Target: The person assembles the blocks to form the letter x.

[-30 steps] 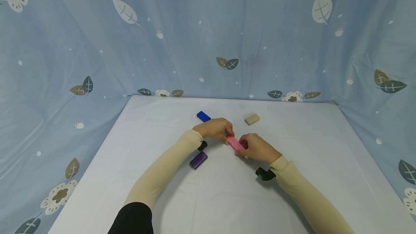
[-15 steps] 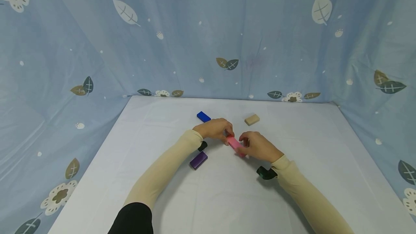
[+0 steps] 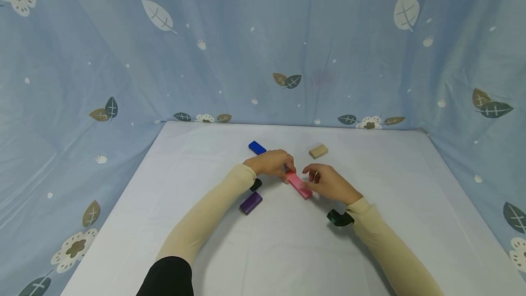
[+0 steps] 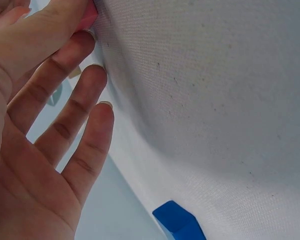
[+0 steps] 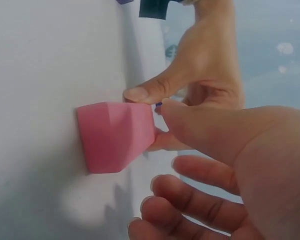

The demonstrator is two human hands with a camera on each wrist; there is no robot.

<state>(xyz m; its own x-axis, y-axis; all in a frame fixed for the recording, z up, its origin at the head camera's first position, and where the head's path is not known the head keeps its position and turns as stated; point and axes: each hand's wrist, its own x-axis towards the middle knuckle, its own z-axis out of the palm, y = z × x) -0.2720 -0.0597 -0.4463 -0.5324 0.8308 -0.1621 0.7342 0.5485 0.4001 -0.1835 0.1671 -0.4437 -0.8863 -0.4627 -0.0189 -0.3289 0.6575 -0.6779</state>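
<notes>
Seen from the head view, with twelve o'clock toward the patterned curtain [image 3: 230, 49], the left hand [image 3: 271, 162] has a pinch on the pink block [image 3: 296, 182]. Thumb and fingertip press opposite sides of its far end, while the other fingers fan out, gently bent and free of it. The right hand [image 3: 330, 184] is loosely spread, thumb apart from the fingers, with no grip on anything. Its thumb tip overlaps the block in the head view; whether it touches, I cannot tell.

The block lies at about four o'clock from the left hand and nine o'clock from the right, between the two. Its long axis runs from half past ten, the pinched end, to half past four, the bare end. Both hands are close, but the left one has the hold; the right is nearer to the bare end, with its thumb over the long side.

Further out on the white tabletop [image 3: 255, 250], a blue block [image 3: 257, 148] lies just beyond the left hand at half past ten, and a purple block [image 3: 251, 203] at seven o'clock from it. A tan block [image 3: 318, 151] lies at about eleven o'clock from the right hand.
</notes>
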